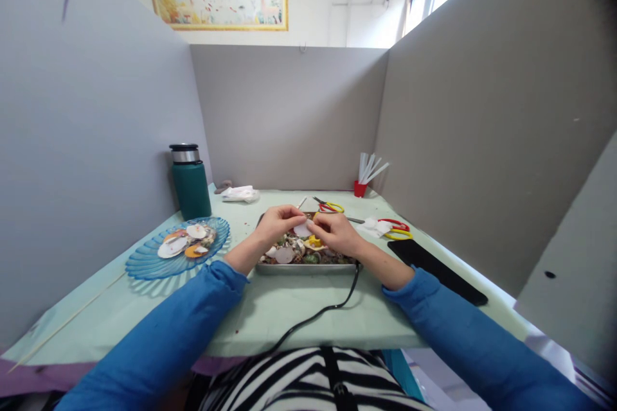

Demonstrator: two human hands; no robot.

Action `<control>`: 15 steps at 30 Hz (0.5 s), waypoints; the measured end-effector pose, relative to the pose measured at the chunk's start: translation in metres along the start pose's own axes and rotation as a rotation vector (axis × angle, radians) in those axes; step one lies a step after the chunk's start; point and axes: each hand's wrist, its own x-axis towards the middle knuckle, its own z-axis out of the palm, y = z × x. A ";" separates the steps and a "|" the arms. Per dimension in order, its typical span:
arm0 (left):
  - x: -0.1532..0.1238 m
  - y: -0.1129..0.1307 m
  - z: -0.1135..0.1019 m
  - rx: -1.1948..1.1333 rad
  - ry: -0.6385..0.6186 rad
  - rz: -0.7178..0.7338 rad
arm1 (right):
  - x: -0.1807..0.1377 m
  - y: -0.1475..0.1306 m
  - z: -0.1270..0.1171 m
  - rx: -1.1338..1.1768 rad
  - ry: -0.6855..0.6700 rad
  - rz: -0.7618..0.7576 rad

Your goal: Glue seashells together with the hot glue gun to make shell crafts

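Both my hands meet over a metal tray (pixel 308 267) filled with several seashells. My left hand (pixel 278 223) and my right hand (pixel 337 231) are closed in pinches on one pale round shell (pixel 303 228) held between them just above the tray. A yellow piece (pixel 315 241) lies in the tray under my right hand. To the left, a blue glass plate (pixel 144 264) holds several flat white and orange shells.
A green thermos (pixel 191 182) stands at the back left. Scissors with yellow and red handles (pixel 330 207) and another pair (pixel 398 229) lie behind the tray. A red cup of white sticks (pixel 360 187), a black phone (pixel 436 270), a black cable (pixel 318 314) and grey partition walls surround the table.
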 end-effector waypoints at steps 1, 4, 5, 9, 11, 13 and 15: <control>-0.001 0.001 0.000 -0.016 0.006 -0.013 | 0.000 0.000 0.000 0.012 0.002 0.000; -0.001 0.002 0.001 -0.046 0.029 -0.049 | 0.000 0.000 0.000 0.036 -0.003 -0.003; -0.001 0.001 0.001 -0.046 0.027 -0.060 | 0.000 0.000 0.000 0.034 -0.003 -0.002; 0.001 -0.003 0.001 0.065 0.022 -0.014 | 0.000 0.001 0.001 -0.010 0.038 0.049; 0.002 -0.004 0.001 0.204 0.069 0.071 | 0.001 0.001 0.001 -0.028 0.064 0.081; 0.001 -0.004 0.000 0.353 0.122 0.151 | 0.002 0.001 0.001 -0.038 0.077 0.080; 0.001 -0.004 -0.001 0.448 0.142 0.188 | 0.002 0.001 0.001 -0.046 0.078 0.048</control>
